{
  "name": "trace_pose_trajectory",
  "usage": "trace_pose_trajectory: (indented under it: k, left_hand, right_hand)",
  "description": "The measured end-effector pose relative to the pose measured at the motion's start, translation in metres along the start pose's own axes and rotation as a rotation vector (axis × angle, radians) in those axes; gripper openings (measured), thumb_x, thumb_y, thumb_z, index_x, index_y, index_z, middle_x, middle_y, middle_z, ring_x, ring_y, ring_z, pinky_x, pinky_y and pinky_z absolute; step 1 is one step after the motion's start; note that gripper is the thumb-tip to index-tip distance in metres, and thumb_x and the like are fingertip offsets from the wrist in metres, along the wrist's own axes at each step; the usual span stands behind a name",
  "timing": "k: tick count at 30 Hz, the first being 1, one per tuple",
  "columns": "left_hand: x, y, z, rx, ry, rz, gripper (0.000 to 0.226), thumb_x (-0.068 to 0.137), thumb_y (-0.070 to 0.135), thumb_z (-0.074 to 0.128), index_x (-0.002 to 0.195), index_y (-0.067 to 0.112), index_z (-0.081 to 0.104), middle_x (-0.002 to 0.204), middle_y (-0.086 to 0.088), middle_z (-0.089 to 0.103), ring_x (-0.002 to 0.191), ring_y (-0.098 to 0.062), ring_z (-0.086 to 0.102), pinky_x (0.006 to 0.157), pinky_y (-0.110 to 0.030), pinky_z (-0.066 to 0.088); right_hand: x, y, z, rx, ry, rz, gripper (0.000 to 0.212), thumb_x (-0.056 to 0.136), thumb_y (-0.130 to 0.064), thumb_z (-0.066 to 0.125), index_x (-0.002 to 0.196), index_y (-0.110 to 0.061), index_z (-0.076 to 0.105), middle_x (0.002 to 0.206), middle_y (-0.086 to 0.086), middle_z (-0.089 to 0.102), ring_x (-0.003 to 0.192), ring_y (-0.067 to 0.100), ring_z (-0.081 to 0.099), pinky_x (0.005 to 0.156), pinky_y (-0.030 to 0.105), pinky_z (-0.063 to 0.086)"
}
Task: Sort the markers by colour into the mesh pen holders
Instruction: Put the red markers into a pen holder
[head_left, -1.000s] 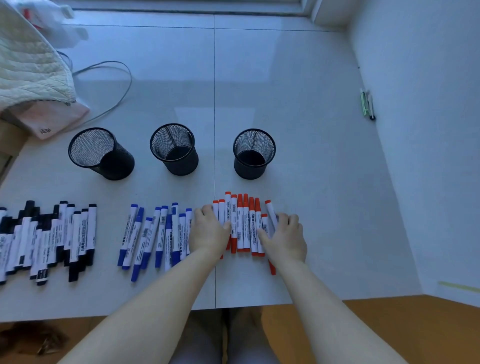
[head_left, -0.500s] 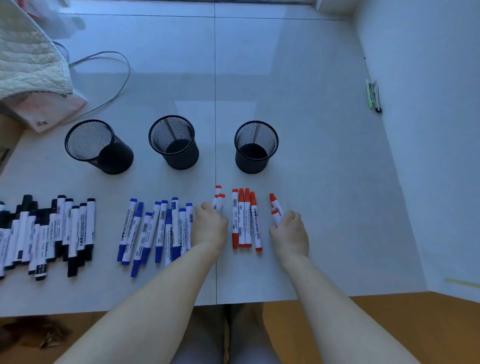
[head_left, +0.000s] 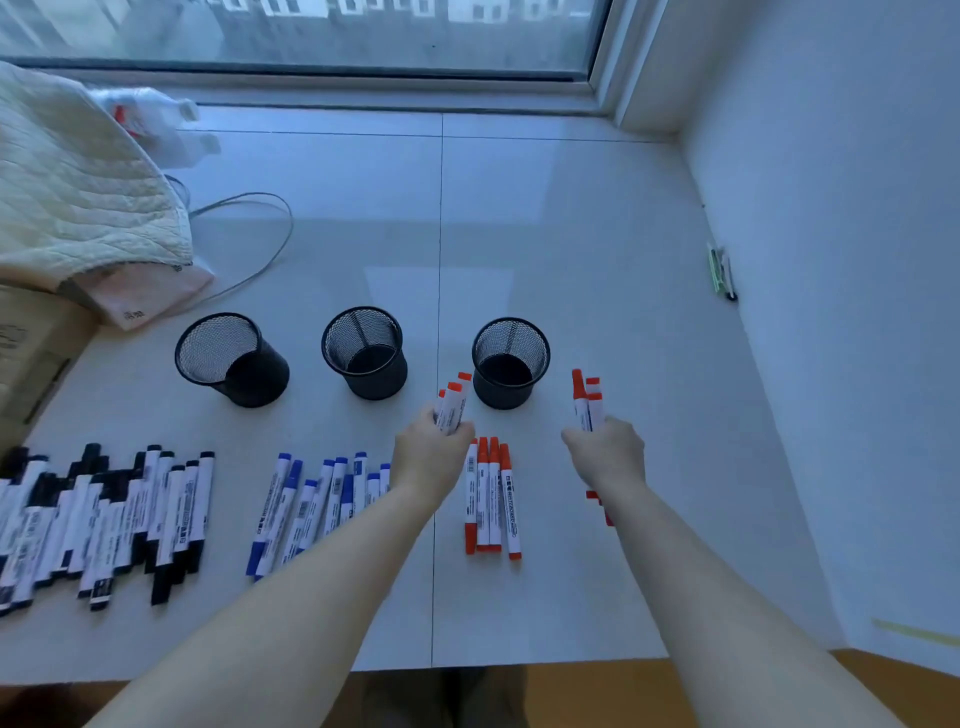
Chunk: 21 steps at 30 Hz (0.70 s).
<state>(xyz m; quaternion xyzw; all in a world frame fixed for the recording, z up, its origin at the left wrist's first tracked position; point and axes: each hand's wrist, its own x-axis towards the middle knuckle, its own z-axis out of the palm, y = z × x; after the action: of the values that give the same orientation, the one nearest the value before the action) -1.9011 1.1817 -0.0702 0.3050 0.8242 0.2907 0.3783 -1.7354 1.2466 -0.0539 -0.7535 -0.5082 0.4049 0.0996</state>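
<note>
Three black mesh pen holders stand in a row: left (head_left: 228, 358), middle (head_left: 363, 351) and right (head_left: 510, 361). My left hand (head_left: 428, 457) grips a bunch of red markers (head_left: 453, 402), lifted just left of the right holder. My right hand (head_left: 608, 454) grips another bunch of red markers (head_left: 586, 397) to the right of that holder. Several red markers (head_left: 491, 499) lie on the white surface between my hands. Blue markers (head_left: 317, 504) lie to their left and black markers (head_left: 98, 514) at the far left.
A quilted cloth (head_left: 67, 192) and a grey cable (head_left: 249, 228) lie at the back left, with a cardboard box (head_left: 21, 343) at the left edge. A wall (head_left: 831, 260) closes the right side, with small pens (head_left: 721, 270) at its foot. A window runs along the back.
Both hands closed round bunches of red markers and lifted them off the surface toward the right holder. The camera tilted up, showing the window.
</note>
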Motion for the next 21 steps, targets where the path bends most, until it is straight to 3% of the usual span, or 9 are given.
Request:
trace_pose_trajectory:
  k: [3, 6, 9, 13, 17, 19, 21]
  left_hand:
    - [0.007, 0.032, -0.011, -0.160, 0.066, 0.036, 0.033, 0.079, 0.034, 0.059, 0.055, 0.021, 0.040, 0.049, 0.005, 0.039, 0.047, -0.015, 0.035, 0.049, -0.025, 0.033]
    - [0.016, 0.058, -0.019, -0.240, 0.132, 0.078, 0.040, 0.079, 0.032, 0.060, 0.050, 0.022, 0.034, 0.045, 0.006, 0.035, 0.044, -0.016, 0.033, 0.048, -0.026, 0.032]
    - [0.028, 0.076, -0.024, -0.301, 0.112, 0.135, 0.037, 0.081, 0.031, 0.061, 0.055, 0.021, 0.037, 0.050, 0.002, 0.039, 0.047, -0.020, 0.036, 0.050, -0.030, 0.034]
    - [0.043, 0.094, -0.027, -0.318, 0.065, 0.235, 0.033, 0.084, 0.031, 0.059, 0.060, 0.015, 0.042, 0.053, 0.000, 0.048, 0.038, -0.009, 0.043, 0.041, -0.021, 0.037]
    - [0.057, 0.102, -0.026, -0.448, 0.026, 0.277, 0.028, 0.085, 0.031, 0.059, 0.070, 0.011, 0.048, 0.051, 0.002, 0.051, 0.041, -0.009, 0.047, 0.043, -0.020, 0.041]
    - [0.064, 0.104, -0.023, -0.500, 0.015, 0.293, 0.030, 0.087, 0.030, 0.059, 0.068, 0.008, 0.050, 0.048, 0.005, 0.052, 0.044, -0.009, 0.049, 0.046, -0.020, 0.043]
    - [0.070, 0.106, -0.016, -0.523, 0.005, 0.302, 0.033, 0.087, 0.030, 0.059, 0.065, 0.007, 0.051, 0.047, 0.007, 0.052, 0.044, -0.005, 0.049, 0.046, -0.016, 0.041]
  right_hand:
    - [0.005, -0.048, -0.018, 0.301, 0.065, -0.109, 0.020, 0.076, -0.017, 0.054, 0.060, -0.014, 0.043, 0.058, 0.005, 0.051, 0.050, 0.021, 0.051, 0.048, 0.031, 0.044]
    - [0.013, -0.089, -0.026, 0.666, 0.042, -0.181, 0.016, 0.080, -0.013, 0.055, 0.064, -0.011, 0.054, 0.049, -0.002, 0.058, 0.045, 0.012, 0.058, 0.042, 0.024, 0.045]
    - [0.026, -0.115, -0.020, 0.875, -0.018, -0.251, 0.016, 0.084, -0.016, 0.059, 0.074, -0.005, 0.064, 0.062, 0.002, 0.065, 0.055, 0.006, 0.061, 0.050, 0.014, 0.048]
    - [0.046, -0.113, 0.002, 0.816, -0.063, -0.278, 0.017, 0.086, -0.028, 0.061, 0.074, -0.018, 0.069, 0.063, -0.004, 0.058, 0.044, -0.007, 0.052, 0.043, 0.004, 0.039]
    - [0.064, -0.098, 0.024, 0.733, -0.075, -0.210, 0.025, 0.083, -0.033, 0.064, 0.077, -0.009, 0.064, 0.042, -0.010, 0.052, 0.039, 0.004, 0.048, 0.044, 0.015, 0.042]
    - [0.067, -0.090, 0.033, 0.635, -0.095, -0.228, 0.029, 0.083, -0.032, 0.064, 0.067, -0.009, 0.059, 0.042, -0.003, 0.051, 0.039, 0.009, 0.047, 0.044, 0.020, 0.041]
    - [0.068, -0.081, 0.040, 0.558, -0.121, -0.254, 0.028, 0.085, -0.029, 0.062, 0.070, -0.006, 0.058, 0.047, 0.004, 0.050, 0.041, 0.012, 0.047, 0.047, 0.021, 0.042]
